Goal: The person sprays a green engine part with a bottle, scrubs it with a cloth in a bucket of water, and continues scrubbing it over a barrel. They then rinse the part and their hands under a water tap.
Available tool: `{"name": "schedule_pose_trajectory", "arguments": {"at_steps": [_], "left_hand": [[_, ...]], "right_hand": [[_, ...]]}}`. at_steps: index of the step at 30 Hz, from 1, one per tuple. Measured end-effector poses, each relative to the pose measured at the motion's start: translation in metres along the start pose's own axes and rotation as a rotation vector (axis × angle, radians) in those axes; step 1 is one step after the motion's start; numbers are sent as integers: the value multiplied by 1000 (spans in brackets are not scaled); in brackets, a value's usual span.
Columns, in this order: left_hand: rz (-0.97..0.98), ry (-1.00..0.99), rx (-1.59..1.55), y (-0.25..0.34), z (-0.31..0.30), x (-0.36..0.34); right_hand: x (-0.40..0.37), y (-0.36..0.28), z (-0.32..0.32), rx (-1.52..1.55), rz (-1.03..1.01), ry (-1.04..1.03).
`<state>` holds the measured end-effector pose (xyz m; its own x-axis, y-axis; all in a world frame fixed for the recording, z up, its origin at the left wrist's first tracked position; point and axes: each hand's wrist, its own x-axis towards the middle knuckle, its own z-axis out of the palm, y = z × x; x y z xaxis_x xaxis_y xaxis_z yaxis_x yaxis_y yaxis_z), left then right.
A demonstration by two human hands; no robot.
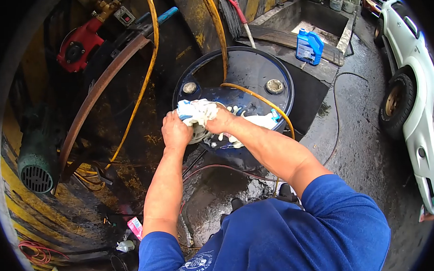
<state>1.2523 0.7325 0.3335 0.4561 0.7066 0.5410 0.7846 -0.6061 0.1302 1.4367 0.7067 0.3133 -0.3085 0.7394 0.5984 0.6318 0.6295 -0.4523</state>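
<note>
Over the near rim of a dark blue drum (pixel 252 67), both my hands are closed around a bunched white and blue cloth (pixel 196 111). My left hand (pixel 176 130) grips its left side, and my right hand (pixel 220 119) presses in from the right. Beneath the cloth, between my hands, shows part of a round, pale part (pixel 199 133), mostly hidden. White creamy smears (pixel 233 138) lie on the drum top by my right wrist. A white packet with blue marks (pixel 265 120) lies there too, partly behind my right forearm.
A yellow hose (pixel 259 96) crosses the drum top, which has two round caps. A blue jug (pixel 309 47) stands on a ledge behind. At left are a red pump (pixel 80 47), a rusty curved guard (pixel 99 90) and a green motor (pixel 34 160). A white vehicle (pixel 414 66) stands right.
</note>
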Motion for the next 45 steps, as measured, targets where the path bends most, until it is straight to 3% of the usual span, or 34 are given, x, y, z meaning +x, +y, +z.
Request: {"name": "schedule_pose_trajectory", "arguments": {"at_steps": [3,5,7,9,11,13,15,17,19,22,23,25,27,28,29,30,32,33,35,37,38,39,41,43,45], "left_hand": [[-206,-25,103,10,-3,2],[-198,-5,101,10,-5,4],[-166,-5,40,6,-4,4],[-170,19,22,8,-9,1],[-226,89,-157,15,-19,-4],[-183,163,-170,13,-22,-12],[-307,177,-583,8,-19,-22],[-322,204,-704,20,-26,-34],[-379,267,-1136,23,-23,-49],[-503,331,-1545,36,-15,-79],[-573,316,-1725,41,-12,-91],[-536,273,-1830,60,-6,-112],[-746,310,-1855,83,-3,-126],[-623,276,-1798,91,0,-129],[-650,328,-1828,98,3,-134],[-673,370,-1815,107,1,-144],[-964,341,-1642,126,-17,-160],[-920,314,-1670,114,-12,-178],[-775,451,-1642,118,-13,-200],[-852,560,-1508,124,-16,-218],[-802,670,-1710,132,-22,-222],[-893,664,-1744,129,-25,-231],[-841,766,-1918,122,-31,-248],[-866,905,-1958,112,-46,-259],[-1016,1068,-1933,92,-48,-281]], "right_hand": [[-11,1,5,-35,38,-3],[-21,11,16,-47,59,56],[-40,14,25,-113,222,38],[-55,16,24,-96,235,15],[-62,6,8,-302,293,-221],[-77,8,2,-316,219,-161],[-90,10,-5,-207,75,153],[-107,15,-18,-131,56,48],[-123,24,-27,22,196,-154],[-133,22,-53,-187,112,6],[-128,13,-66,-168,110,-2],[-119,-9,-84,-86,70,-146],[-116,-30,-74,232,-348,13],[-107,-54,-76,351,-364,96],[-102,-69,-77,473,-382,177],[-107,-58,-66,324,-303,-91],[-113,-30,-17,97,-105,-594],[-87,-61,-64,125,-189,-614],[-101,-62,-54,178,-338,-521],[-125,-70,-50,363,-421,-225],[-139,-67,-48,399,-430,-267],[-152,-62,-47,430,-435,-309],[-176,-52,-42,260,-558,-408],[-160,-61,-51,299,-323,-489],[-143,-29,-57,70,-256,-241]]}}
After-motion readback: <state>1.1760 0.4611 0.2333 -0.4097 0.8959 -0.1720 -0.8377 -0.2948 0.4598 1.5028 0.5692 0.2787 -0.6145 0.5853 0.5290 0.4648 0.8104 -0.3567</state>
